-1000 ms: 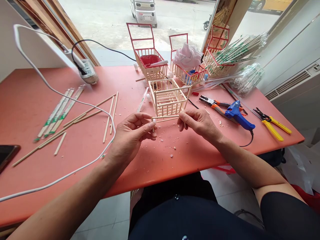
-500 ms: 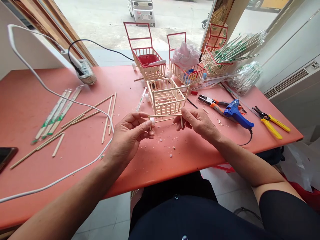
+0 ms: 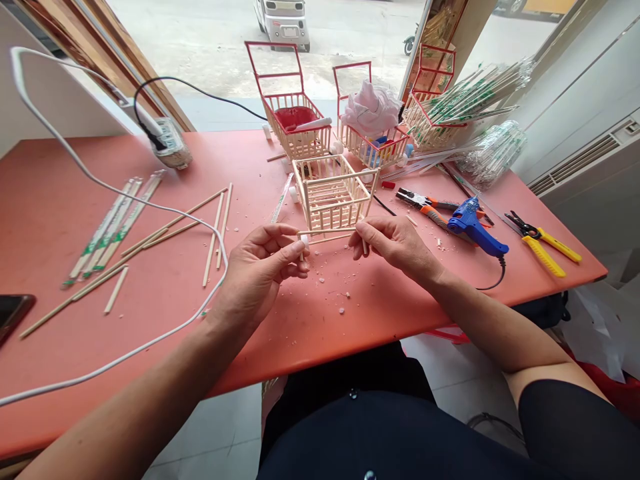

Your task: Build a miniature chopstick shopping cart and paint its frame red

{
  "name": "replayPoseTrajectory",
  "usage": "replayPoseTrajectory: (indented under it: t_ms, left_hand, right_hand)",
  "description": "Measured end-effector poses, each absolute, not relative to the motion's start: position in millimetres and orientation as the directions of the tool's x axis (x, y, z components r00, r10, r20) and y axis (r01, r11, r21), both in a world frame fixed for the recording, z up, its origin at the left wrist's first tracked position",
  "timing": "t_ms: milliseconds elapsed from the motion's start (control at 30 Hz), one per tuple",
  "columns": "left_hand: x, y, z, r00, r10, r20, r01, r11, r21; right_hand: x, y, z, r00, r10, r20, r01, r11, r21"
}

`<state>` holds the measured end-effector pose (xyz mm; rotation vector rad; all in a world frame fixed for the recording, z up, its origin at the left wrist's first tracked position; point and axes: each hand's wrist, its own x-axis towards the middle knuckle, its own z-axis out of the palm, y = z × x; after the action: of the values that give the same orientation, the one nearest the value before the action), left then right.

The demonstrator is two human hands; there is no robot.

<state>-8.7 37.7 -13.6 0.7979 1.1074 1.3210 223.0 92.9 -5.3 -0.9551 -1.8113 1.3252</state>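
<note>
My left hand (image 3: 260,270) and my right hand (image 3: 395,247) pinch the two ends of a small wooden stick frame (image 3: 327,235) just above the pink table (image 3: 310,313). A small white piece shows at the left fingertips. Right behind the frame stands an unpainted basket of wooden sticks (image 3: 333,193). Both hands are closed in a pinch on the frame's short legs.
Loose chopsticks (image 3: 170,233) and wrapped ones (image 3: 113,227) lie at the left under a white cable (image 3: 150,207). A blue glue gun (image 3: 475,227), orange pliers (image 3: 425,203) and yellow cutters (image 3: 543,247) lie at the right. Red-framed baskets (image 3: 295,127) stand at the back. A phone (image 3: 13,313) lies at the left edge.
The hands and the stick frame have hardly shifted; the right fingers have adjusted their pinch slightly. The view has moved a little.
</note>
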Motion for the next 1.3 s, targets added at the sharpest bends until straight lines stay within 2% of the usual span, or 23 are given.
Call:
replayPoseTrajectory:
  t_ms: [500,867,1133,1300]
  left_hand:
    - [-9,35,-8,-0.07,0.989,-0.132,-0.266,0.108,0.958]
    - [-13,36,-12,-0.05,0.995,-0.089,-0.275,0.072,0.959]
    - [-21,40,-14,-0.013,0.99,-0.14,-0.196,0.135,0.971]
    - [-31,41,-7,-0.016,0.985,-0.17,-0.053,0.169,0.984]
  right_hand:
    - [223,93,-7,-0.46,0.885,0.077,0.131,0.153,-0.98]
    - [227,97,-7,-0.488,0.865,0.113,0.121,0.195,-0.973]
    - [231,102,-3,-0.578,0.811,0.09,0.161,0.222,-0.962]
    - [239,105,11,-0.649,0.759,0.046,0.246,0.267,-0.932]
